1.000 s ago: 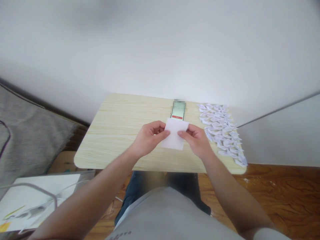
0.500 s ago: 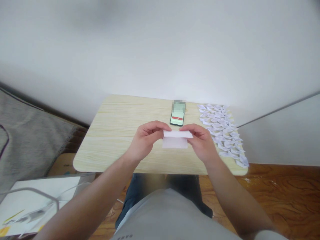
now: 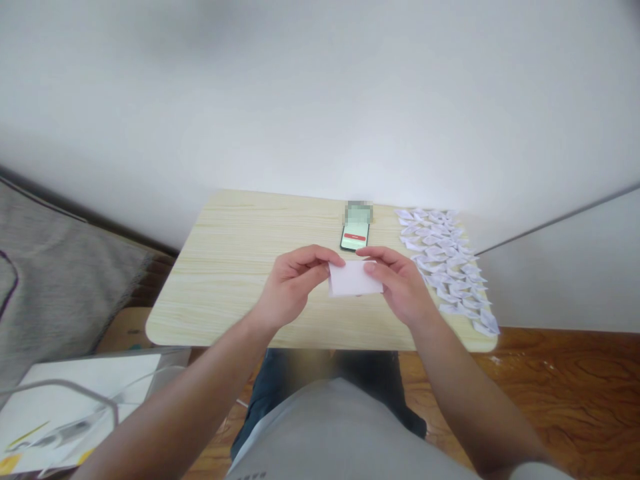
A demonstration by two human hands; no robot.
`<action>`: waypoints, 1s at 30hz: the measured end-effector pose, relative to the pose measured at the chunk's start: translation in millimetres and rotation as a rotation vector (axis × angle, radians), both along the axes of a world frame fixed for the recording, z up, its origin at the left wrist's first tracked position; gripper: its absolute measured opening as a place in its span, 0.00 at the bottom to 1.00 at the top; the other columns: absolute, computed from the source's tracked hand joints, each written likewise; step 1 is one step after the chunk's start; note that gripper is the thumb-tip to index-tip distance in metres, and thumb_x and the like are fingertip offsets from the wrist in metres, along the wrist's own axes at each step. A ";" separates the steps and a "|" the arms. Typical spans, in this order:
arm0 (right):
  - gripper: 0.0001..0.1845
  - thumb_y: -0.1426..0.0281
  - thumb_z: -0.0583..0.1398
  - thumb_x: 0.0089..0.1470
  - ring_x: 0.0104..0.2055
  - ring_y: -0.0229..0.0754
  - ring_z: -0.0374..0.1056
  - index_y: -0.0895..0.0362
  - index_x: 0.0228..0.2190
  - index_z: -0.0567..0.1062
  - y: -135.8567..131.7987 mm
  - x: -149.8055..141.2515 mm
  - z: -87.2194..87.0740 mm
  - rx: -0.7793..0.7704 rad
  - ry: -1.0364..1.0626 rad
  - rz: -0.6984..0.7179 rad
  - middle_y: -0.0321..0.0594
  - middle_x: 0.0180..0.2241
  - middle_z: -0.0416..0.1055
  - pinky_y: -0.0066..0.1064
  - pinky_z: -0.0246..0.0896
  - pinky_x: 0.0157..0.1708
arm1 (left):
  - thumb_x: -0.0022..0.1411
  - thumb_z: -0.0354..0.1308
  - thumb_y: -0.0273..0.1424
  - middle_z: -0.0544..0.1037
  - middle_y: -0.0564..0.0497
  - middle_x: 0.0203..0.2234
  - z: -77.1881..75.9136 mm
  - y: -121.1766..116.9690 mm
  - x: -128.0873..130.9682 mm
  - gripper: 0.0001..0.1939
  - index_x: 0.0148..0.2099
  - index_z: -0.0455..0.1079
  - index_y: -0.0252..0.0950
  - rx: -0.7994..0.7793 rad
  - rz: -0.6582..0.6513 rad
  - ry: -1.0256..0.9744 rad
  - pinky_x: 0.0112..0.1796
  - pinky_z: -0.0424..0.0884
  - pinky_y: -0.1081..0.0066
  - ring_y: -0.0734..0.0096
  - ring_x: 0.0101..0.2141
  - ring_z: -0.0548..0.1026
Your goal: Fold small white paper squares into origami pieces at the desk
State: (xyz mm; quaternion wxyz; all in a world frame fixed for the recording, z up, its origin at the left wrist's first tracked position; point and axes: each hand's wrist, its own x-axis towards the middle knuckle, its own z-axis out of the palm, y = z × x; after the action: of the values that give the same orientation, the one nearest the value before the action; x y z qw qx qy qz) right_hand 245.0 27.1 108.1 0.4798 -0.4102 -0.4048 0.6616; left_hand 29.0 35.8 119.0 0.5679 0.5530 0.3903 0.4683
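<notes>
A small white sheet of paper (image 3: 354, 280), folded over into a rectangle, is held between both hands above the front middle of the table. My left hand (image 3: 295, 281) pinches its upper left corner between thumb and forefinger. On the other side, my right hand (image 3: 397, 280) grips the right end, its thumb lying on the near face and some fingers hidden behind the paper. A phone (image 3: 356, 230) with a lit screen and a red button lies just beyond the fingertips.
Rows of folded white paper pieces (image 3: 443, 257) cover the right side of the pale wooden table (image 3: 225, 267). The table's back edge meets a white wall (image 3: 320, 100). Grey fabric (image 3: 60, 267) and a white printed box (image 3: 80, 407) are at the left.
The paper's upper flap has folded down toward me, so it now shows one flat face. My right thumb has come onto the front of the paper.
</notes>
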 end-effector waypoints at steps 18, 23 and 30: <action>0.10 0.61 0.66 0.59 0.28 0.36 0.66 0.54 0.32 0.79 -9.3 -4.8 25.9 0.252 -0.365 0.046 0.33 0.26 0.74 0.28 0.60 0.28 | 0.65 0.64 0.38 0.77 0.50 0.30 10.0 -4.1 -0.2 0.11 0.37 0.77 0.35 0.008 -0.073 0.208 0.34 0.66 0.70 0.71 0.32 0.71; 0.10 0.61 0.65 0.61 0.29 0.37 0.67 0.54 0.33 0.80 -8.6 -4.9 24.6 0.276 -0.380 0.039 0.34 0.27 0.74 0.28 0.60 0.29 | 0.67 0.63 0.38 0.77 0.51 0.30 10.0 -5.0 -0.7 0.11 0.37 0.76 0.35 0.032 -0.075 0.236 0.35 0.66 0.70 0.71 0.32 0.71; 0.11 0.60 0.67 0.58 0.27 0.36 0.65 0.54 0.32 0.80 -7.9 -5.1 18.9 0.257 -0.400 0.030 0.34 0.26 0.73 0.28 0.59 0.26 | 0.67 0.62 0.37 0.76 0.51 0.29 7.9 -4.6 -0.6 0.11 0.36 0.75 0.35 0.060 -0.097 0.293 0.36 0.66 0.70 0.70 0.32 0.71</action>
State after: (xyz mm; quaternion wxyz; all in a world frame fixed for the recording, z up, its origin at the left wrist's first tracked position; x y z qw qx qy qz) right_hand 240.0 19.2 127.0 0.4285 -0.4626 -0.5787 0.5172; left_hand 28.4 31.2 126.9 0.5101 0.6502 0.4278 0.3661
